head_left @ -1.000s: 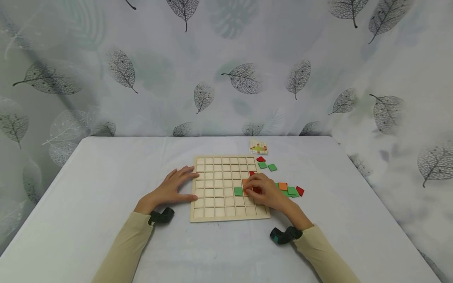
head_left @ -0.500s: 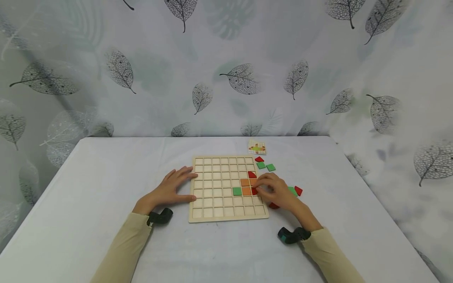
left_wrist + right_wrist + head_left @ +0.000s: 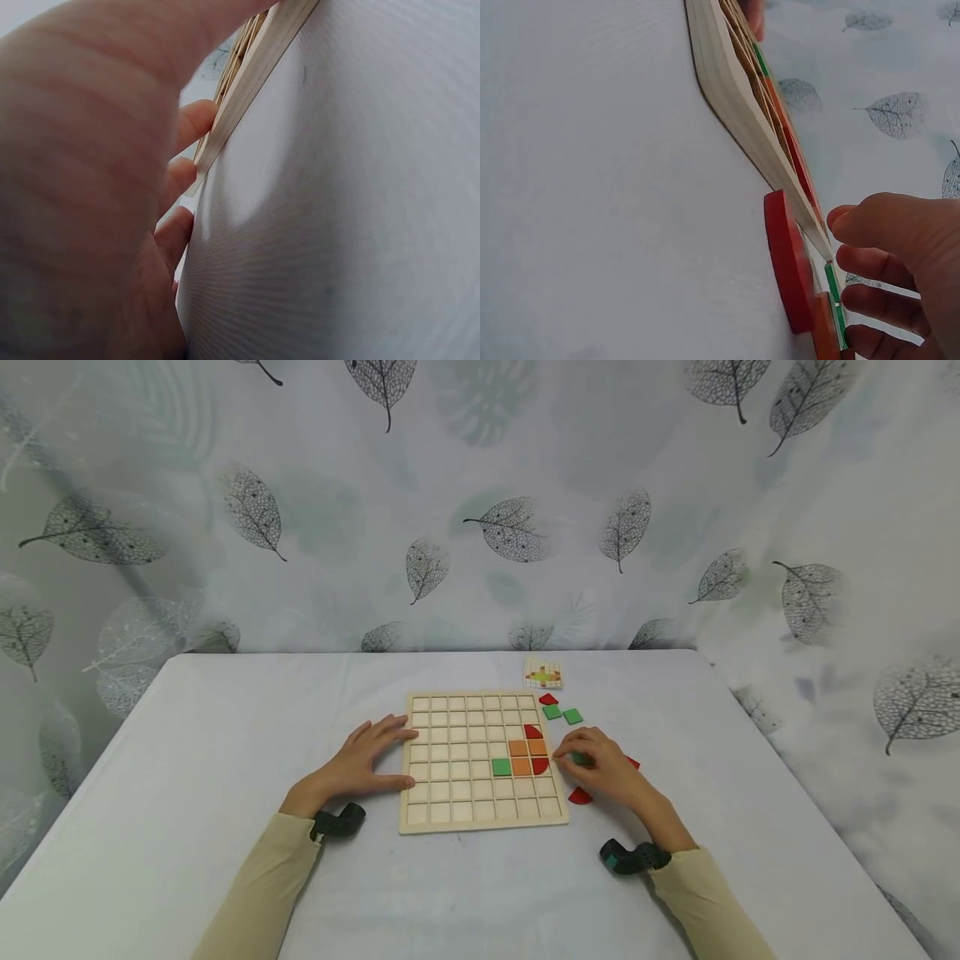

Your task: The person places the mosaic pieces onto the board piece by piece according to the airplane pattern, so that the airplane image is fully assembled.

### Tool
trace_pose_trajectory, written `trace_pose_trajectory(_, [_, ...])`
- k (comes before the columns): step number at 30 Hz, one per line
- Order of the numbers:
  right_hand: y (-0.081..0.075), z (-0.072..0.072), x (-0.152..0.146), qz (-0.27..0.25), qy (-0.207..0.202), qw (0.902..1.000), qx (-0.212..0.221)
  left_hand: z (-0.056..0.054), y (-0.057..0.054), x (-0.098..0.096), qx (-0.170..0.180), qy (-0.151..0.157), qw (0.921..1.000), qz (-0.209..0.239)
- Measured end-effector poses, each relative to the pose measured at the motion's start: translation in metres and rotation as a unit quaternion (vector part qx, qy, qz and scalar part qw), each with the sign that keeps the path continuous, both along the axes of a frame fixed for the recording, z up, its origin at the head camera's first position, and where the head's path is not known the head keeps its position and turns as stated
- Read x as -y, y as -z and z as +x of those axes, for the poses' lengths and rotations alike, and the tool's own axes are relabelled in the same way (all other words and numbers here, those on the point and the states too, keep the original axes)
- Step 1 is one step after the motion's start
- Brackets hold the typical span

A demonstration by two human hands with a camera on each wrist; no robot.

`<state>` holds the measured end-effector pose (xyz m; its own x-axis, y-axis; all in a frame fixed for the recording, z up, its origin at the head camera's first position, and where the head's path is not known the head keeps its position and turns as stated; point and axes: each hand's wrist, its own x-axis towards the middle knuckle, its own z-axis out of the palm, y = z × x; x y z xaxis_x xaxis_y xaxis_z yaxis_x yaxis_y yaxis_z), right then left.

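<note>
A wooden grid board (image 3: 450, 789) lies on the table. My left hand (image 3: 371, 756) is spread at its left edge, thumb and fingertips touching the frame; the left wrist view shows the fingers (image 3: 196, 120) against its side. In the board's right part sit a green square (image 3: 501, 767), orange squares (image 3: 518, 748) and two rounded red pieces (image 3: 540, 766). Just off the right edge is my right hand (image 3: 603, 768), fingers loosely bent, with no piece showing between thumb and fingertips. Under it, a green piece (image 3: 581, 759) is partly covered; a red piece (image 3: 787, 262) lies near the board.
Beyond the board's right corner lie a red piece (image 3: 548, 699) and two green squares (image 3: 573, 717). A small pattern card (image 3: 543, 674) rests at the back. Another red piece (image 3: 633, 762) peeks out behind my right hand. A leaf-print cloth (image 3: 480, 585) hangs behind the table.
My right hand has moved right, off the board, uncovering the orange squares and the lower red piece in their cells. The left hand has kept its place at the board's edge.
</note>
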<state>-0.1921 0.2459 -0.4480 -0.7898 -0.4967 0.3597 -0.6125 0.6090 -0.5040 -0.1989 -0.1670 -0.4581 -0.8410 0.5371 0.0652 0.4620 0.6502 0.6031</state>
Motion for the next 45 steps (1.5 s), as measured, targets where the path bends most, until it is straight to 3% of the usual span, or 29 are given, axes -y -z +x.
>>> trace_pose_trajectory(3, [-0.001,0.000,-0.004,0.009,0.001,0.9999,0.009,0.000,0.001,0.000,0.000,-0.001,1.0000,0.000])
trace_pose_trajectory(10, [-0.005,0.000,-0.015,0.029,0.007,0.9965,0.078,0.001,0.002,-0.001,0.003,0.000,1.0000,0.006])
trace_pose_trajectory(16, [-0.011,-0.001,-0.022,0.038,0.010,0.9945,0.097,0.001,0.000,0.000,-0.001,-0.003,1.0000,0.006])
trace_pose_trajectory(29, [-0.009,-0.001,-0.023,0.048,0.056,0.9930,0.092,0.000,0.002,0.001,-0.005,0.001,0.9999,0.009])
trace_pose_trajectory(45, [-0.003,-0.004,-0.022,0.042,0.076,0.9930,0.081,0.001,0.001,0.001,0.000,0.004,0.9998,0.020])
